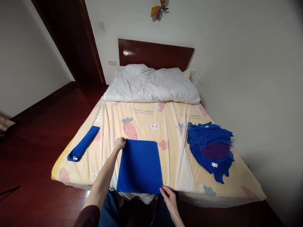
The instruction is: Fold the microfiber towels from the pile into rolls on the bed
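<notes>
A blue towel [141, 167] lies flat as a rectangle at the near edge of the bed, right in front of me. My left hand [120, 142] is closed on its far left corner. At the near right corner, my right hand [169, 198] has the cloth's edge between thumb and fingers. Off to the left rests a narrow, folded blue towel [84, 143] with a white label at its near end. On the right side of the bed is a loose heap of blue towels [201, 156], with a purple cloth [215, 151] among them.
The bed wears a cream sheet [146, 121] printed with carrots and rabbits. A pale grey quilt [153, 83] is bunched near the dark wooden headboard [153, 53]. A wall stands close on the right; dark red floor [35, 151] lies on the left.
</notes>
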Action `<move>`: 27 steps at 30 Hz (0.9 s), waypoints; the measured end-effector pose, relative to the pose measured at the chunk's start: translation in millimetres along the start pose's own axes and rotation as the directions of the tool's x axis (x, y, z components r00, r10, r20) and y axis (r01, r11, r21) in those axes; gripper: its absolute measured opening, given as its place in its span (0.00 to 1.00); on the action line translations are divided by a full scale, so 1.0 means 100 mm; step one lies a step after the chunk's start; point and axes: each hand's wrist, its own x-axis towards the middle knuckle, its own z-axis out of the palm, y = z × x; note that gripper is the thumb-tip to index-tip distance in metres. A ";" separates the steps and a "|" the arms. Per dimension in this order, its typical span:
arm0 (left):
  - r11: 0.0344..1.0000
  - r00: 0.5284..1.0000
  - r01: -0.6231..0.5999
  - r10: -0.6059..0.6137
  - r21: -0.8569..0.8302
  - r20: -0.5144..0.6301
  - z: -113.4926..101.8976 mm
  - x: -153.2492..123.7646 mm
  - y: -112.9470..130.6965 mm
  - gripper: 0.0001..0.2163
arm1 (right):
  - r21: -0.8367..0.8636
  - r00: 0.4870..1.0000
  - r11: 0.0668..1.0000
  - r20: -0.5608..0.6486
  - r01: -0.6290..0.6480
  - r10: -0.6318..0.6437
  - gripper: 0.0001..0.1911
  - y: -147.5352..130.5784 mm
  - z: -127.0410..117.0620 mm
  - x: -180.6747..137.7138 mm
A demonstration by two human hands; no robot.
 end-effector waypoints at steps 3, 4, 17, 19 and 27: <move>1.000 1.000 0.004 -0.004 0.004 -0.012 0.02 0.03 0.00 0.12 | -0.018 1.000 1.000 0.030 0.006 -0.005 0.30 -0.01 -0.02 0.03; 1.000 1.000 0.008 -0.008 0.004 -0.018 0.03 0.04 0.01 0.13 | -0.023 0.999 1.000 0.036 0.009 -0.008 0.30 -0.01 -0.03 0.04; 0.996 0.996 -0.030 0.023 -0.083 -0.084 0.11 0.04 0.00 0.11 | -0.071 0.980 0.987 0.152 0.143 -0.131 0.32 -0.49 0.15 1.04; 0.991 0.995 -0.064 0.054 -0.120 -0.083 0.11 0.03 -0.07 0.11 | -0.164 0.975 0.968 0.143 0.191 -0.168 0.29 -0.75 0.28 1.42; 0.937 0.988 -0.144 0.117 -0.317 -0.103 0.26 0.05 -0.31 0.11 | -0.582 0.938 0.736 0.183 0.345 -0.295 0.10 -1.38 0.79 2.53</move>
